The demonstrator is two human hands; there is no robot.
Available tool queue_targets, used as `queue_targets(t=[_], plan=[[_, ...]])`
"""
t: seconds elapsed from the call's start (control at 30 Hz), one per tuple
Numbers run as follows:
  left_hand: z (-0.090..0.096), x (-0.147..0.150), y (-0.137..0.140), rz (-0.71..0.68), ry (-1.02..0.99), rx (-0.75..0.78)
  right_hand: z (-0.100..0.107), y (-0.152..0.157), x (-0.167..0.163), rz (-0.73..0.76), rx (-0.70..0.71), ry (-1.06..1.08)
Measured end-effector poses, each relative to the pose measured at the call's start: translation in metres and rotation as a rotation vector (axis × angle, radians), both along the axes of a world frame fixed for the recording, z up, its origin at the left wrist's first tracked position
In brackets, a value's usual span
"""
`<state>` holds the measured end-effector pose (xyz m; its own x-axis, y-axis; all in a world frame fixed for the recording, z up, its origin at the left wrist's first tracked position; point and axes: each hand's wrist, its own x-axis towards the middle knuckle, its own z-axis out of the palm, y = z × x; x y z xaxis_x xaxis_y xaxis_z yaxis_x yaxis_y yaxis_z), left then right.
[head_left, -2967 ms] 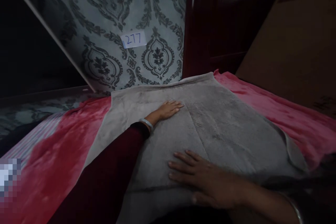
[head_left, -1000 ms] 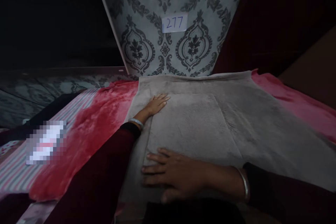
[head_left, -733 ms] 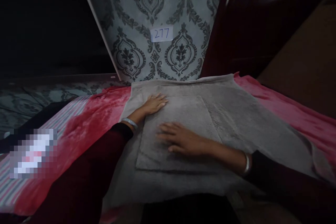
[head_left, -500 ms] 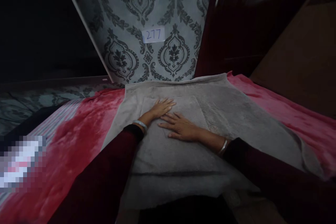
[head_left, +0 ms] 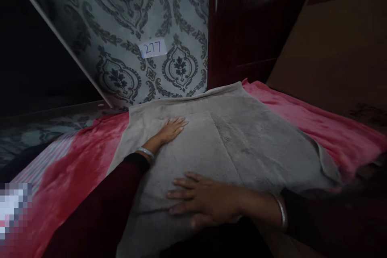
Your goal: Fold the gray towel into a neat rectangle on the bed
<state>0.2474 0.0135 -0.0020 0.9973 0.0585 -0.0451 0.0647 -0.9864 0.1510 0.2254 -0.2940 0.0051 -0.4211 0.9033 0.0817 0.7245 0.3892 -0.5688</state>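
Left hand lying flat, released, on grey towel at 11 o'clock; right hand pressing flat, released, at 6 o'clock.

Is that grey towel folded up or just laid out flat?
Folded, at least partly: the towel lies on the pink blanket with layered edges along its near and right sides. Both hands press flat on it.

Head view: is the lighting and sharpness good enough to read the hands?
Head view: dim and underexposed, its left side nearly black; left hand and right hand lie flat on the grey towel, readable though soft; straight edges bow toward the frame's borders.
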Motion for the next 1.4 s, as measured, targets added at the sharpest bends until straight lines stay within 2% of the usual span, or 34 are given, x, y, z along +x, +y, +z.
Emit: queue_targets(t=[0.1,0.27,0.33,0.47,0.57,0.67,0.8,0.9,1.0,1.07,1.13,1.2,1.3,1.4], plan=[[0.015,0.007,-0.01,-0.027,-0.008,0.028,0.009,-0.004,0.017,-0.059,0.019,0.075],[0.04,0.049,-0.044,-0.188,-0.005,-0.071,0.01,0.017,0.091,-0.308,0.114,-0.096],[0.037,0.067,-0.055,-0.204,0.038,-0.092,0.003,0.027,0.116,-0.367,0.11,-0.159],[0.013,0.085,-0.059,-0.154,0.072,-0.059,-0.017,0.039,0.138,-0.422,0.102,-0.261],[-0.002,0.086,-0.055,-0.141,0.047,-0.047,-0.026,0.039,0.136,-0.425,0.107,-0.27],[-0.006,0.087,-0.052,-0.153,0.05,-0.068,-0.025,0.027,0.122,-0.361,0.07,-0.231],[-0.006,0.087,-0.051,-0.163,0.021,-0.056,-0.016,-0.012,0.086,-0.223,0.023,-0.107],[-0.006,0.084,-0.054,-0.158,-0.004,-0.018,-0.007,-0.045,0.055,-0.18,-0.039,-0.003],[-0.003,0.079,-0.064,-0.12,-0.054,0.048,-0.005,-0.067,0.033,-0.201,-0.061,0.092],[0.004,0.074,-0.073,-0.038,-0.116,0.133,-0.009,-0.073,0.027,-0.245,-0.029,0.137],[0.012,0.065,-0.082,0.053,-0.169,0.212,-0.018,-0.076,0.029,-0.343,0.054,0.194],[0.021,0.049,-0.087,0.137,-0.174,0.227,-0.031,-0.078,0.039,-0.517,0.183,0.27],[0.027,0.004,-0.082,0.251,-0.091,0.16,-0.051,-0.086,0.06,-0.835,0.319,0.39],[0.018,-0.063,-0.069,0.308,-0.025,0.104,-0.068,-0.092,0.075,-1.044,0.304,0.605]])
